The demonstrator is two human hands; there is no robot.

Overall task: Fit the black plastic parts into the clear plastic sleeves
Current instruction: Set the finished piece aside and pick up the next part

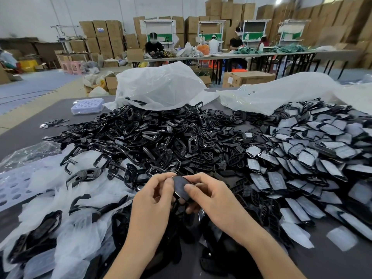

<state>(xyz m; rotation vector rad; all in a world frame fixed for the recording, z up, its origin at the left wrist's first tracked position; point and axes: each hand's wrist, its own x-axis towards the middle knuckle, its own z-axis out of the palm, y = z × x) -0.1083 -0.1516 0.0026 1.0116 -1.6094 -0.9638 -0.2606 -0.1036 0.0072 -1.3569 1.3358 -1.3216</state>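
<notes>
Both hands meet over the near middle of the table, holding one flat oval black plastic part (179,187). My left hand (154,200) pinches its left edge with thumb and fingers. My right hand (209,195) grips the right side, thumb pressed on its face. A big heap of loose black parts (153,137) fills the table centre. To the right lies a pile of black parts with pale film faces (314,156). Clear plastic sleeves (66,208) are heaped at the near left, some with black parts on them.
Two large crumpled clear bags (159,85) (277,91) lie behind the heaps. A clear tray with round holes (87,105) sits at the far left of the dark table (26,127), another perforated sheet (14,188) at the left edge. People work at long tables beyond, among stacked cartons.
</notes>
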